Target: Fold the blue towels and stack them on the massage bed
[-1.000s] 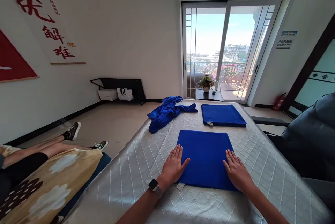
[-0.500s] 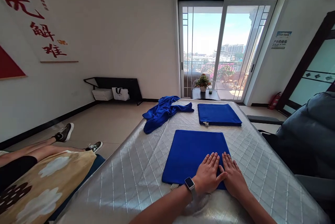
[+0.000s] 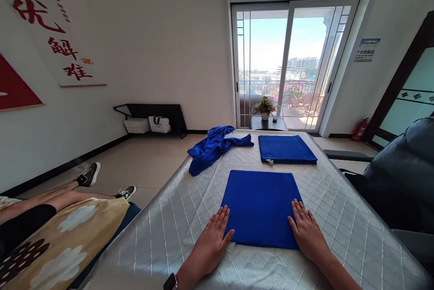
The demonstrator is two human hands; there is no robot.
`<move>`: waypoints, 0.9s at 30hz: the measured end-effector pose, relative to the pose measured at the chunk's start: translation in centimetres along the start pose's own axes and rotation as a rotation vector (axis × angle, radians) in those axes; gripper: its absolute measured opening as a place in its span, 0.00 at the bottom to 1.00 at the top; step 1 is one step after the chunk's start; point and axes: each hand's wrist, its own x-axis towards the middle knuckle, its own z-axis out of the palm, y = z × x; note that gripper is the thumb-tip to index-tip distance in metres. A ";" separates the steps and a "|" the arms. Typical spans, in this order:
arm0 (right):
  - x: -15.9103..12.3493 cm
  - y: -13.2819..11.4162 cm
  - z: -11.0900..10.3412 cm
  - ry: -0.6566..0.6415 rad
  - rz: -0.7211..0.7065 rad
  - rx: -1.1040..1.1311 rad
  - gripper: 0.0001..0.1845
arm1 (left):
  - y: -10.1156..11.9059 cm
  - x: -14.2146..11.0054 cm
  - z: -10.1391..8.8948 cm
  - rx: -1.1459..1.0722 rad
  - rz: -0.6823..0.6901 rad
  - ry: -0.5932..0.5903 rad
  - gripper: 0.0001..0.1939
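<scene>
A flat blue folded cloth (image 3: 261,208) lies squarely in front of me on a silver quilted surface (image 3: 169,240). My left hand (image 3: 213,238), with a watch at the wrist, rests flat along its left edge, fingers stretched forward. Along the right edge lies my right hand (image 3: 307,229), palm down, fingers extended and touching the fabric. Beyond it sits a neat stack of folded blue cloth (image 3: 287,149) with a small white tag at its near edge. To the left of that stack is a crumpled blue cloth (image 3: 215,147).
On the left, a person's legs (image 3: 64,197) stretch beside a tan cloud-patterned blanket (image 3: 98,222). A dark padded chair (image 3: 403,177) stands close on the right. Past the far edge are a small table with a potted plant (image 3: 265,108) and a sliding glass door (image 3: 288,64).
My left hand has moved from the cloth's right side across to its left edge. My right hand stays at the right edge. The view has shifted slightly.
</scene>
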 end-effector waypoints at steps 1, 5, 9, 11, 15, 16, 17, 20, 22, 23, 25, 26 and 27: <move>-0.1 0.1 -0.4 0.013 -0.016 0.005 0.35 | 0.2 -0.2 -0.3 -0.002 0.017 0.014 0.34; -2.2 1.7 -2.3 0.076 -0.184 0.114 0.26 | 1.0 -1.4 -2.2 -0.039 0.060 0.090 0.27; -5.3 4.2 -3.4 0.079 -0.365 0.228 0.11 | 1.1 -3.0 -3.5 -0.150 0.026 0.160 0.12; -6.2 5.3 -3.5 0.102 -0.418 0.241 0.09 | 1.0 -3.4 -3.8 -0.218 0.022 0.162 0.10; -6.4 6.2 -3.7 0.164 -0.485 0.203 0.09 | 0.8 -3.1 -4.1 -0.295 -0.012 0.130 0.10; -6.4 6.3 -3.6 0.179 -0.504 0.180 0.10 | 0.8 -2.8 -4.3 -0.304 -0.021 0.115 0.10; -6.3 6.2 -3.6 0.199 -0.523 0.153 0.10 | 0.8 -2.6 -4.5 -0.311 -0.030 0.099 0.10; -6.0 5.9 -3.3 0.286 -0.564 0.095 0.12 | 0.9 -2.2 -5.4 -0.339 -0.049 0.032 0.10; -5.8 5.7 -3.6 0.334 -0.574 0.107 0.15 | 1.1 -2.1 -6.2 -0.363 -0.057 -0.015 0.10; -5.7 5.6 -3.9 0.349 -0.572 0.125 0.15 | 1.3 -2.1 -6.6 -0.375 -0.061 -0.036 0.09; -5.2 5.3 -5.2 0.360 -0.557 0.162 0.15 | 1.7 -2.1 -7.1 -0.381 -0.078 -0.069 0.12; -4.9 5.1 -6.0 0.361 -0.549 0.176 0.14 | 1.9 -2.0 -7.2 -0.369 -0.091 -0.076 0.16; -4.5 4.8 -6.9 0.361 -0.544 0.185 0.14 | 2.2 -2.0 -7.3 -0.347 -0.106 -0.076 0.20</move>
